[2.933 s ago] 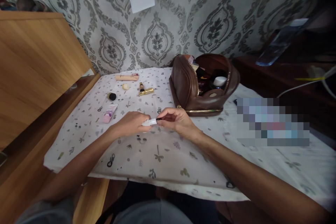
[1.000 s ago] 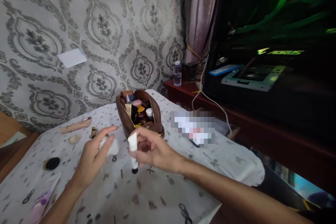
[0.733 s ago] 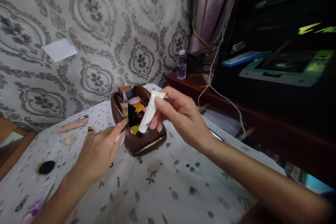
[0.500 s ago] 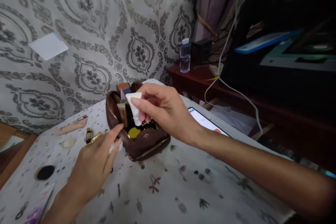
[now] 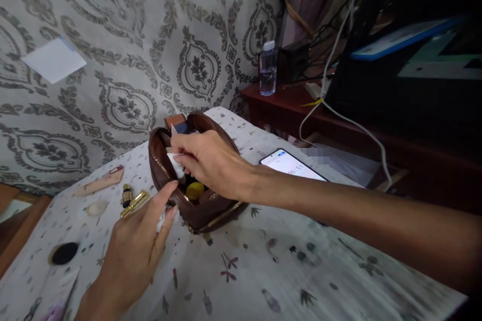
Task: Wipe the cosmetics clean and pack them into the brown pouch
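A brown zip makeup bag [image 5: 211,213] lies unzipped on the cloth-covered table. My right hand [image 5: 207,158] reaches over it, fingers pinched on a small white squeeze tube [image 5: 176,166], which is lowered into the bag's left side. A round yellow item [image 5: 195,190] shows inside, with a blue item [image 5: 179,129] at the back; other contents are hidden by my hand. My left hand [image 5: 131,246] grips the bag's front left edge between fingers and thumb. Something white, too hidden to name, shows by that thumb.
Left of the bag are a gold tube [image 5: 134,204], a small dark-capped bottle [image 5: 127,195], a beige tube [image 5: 100,183] and a black round item [image 5: 65,253]. A lit phone [image 5: 291,164] lies right; a water bottle [image 5: 268,69] stands on the red-brown desk [image 5: 259,103].
My right hand has moved left and down with the white tube, from above the bag into its left side. My left hand stays at the edge. The view has shifted slightly.
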The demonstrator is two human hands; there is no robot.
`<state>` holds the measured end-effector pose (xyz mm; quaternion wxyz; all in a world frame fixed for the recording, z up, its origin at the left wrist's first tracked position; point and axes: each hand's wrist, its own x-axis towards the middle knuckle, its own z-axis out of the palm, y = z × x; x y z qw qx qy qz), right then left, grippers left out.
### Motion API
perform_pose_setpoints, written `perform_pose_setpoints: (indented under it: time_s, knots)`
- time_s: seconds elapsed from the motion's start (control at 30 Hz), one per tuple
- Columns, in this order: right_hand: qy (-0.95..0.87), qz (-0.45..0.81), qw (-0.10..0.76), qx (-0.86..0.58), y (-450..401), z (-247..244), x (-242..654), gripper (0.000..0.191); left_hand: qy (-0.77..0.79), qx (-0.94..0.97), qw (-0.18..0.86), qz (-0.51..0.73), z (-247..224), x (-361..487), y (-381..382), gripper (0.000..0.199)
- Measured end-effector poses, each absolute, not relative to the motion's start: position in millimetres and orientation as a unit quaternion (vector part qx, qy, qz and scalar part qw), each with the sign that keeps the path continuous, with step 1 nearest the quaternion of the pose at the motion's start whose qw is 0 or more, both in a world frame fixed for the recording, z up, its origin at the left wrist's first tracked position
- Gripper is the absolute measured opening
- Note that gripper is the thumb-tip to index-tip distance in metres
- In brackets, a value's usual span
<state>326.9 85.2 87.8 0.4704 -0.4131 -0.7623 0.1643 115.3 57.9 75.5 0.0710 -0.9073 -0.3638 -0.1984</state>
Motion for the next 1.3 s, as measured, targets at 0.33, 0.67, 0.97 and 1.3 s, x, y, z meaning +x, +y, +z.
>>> perform_pose_setpoints:
  time_s: [0.33, 0.67, 0.97, 1.3]
  knots:
    - [-0.809, 0.081, 0.245, -0.528, 97, 101, 315, 0.016, -0.350, -0.912, 0.091, -0.194, 77, 117, 57, 0.039]
    - [-0.794, -0.020, 0.192, -0.576, 83, 101, 314, 0.030, -0.332, -0.913, 0.122, -0.204, 72, 117, 58, 0.037]
    - [-0.801, -0.107, 0.149, -0.570, 87, 94, 313, 0.027, -0.329, -0.914, 0.093, -0.217, 70, 116, 58, 0.035]
    - [-0.822, -0.048, 0.170, -0.541, 112, 97, 306, 0.012, -0.331, -0.914, 0.112, -0.206, 67, 114, 59, 0.036]
